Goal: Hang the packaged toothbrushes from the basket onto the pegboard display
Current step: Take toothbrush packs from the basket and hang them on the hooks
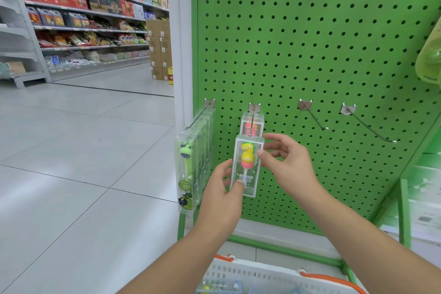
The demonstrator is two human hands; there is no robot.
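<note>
A clear boxed toothbrush with a yellow dinosaur sits at the tip of the second hook on the green pegboard. My left hand pinches its lower left part, thumb on the front. My right hand pinches its upper right edge. Behind it on the same hook hangs a box with a pink dinosaur. The leftmost hook carries several boxed green toothbrushes. The white basket with orange handles lies at the bottom, with a toothbrush pack inside.
Two bare hooks stick out to the right, and more hooks line the top of the board. A yellow-green bag hangs at the right edge. A store aisle with stocked shelves and stacked cartons opens on the left.
</note>
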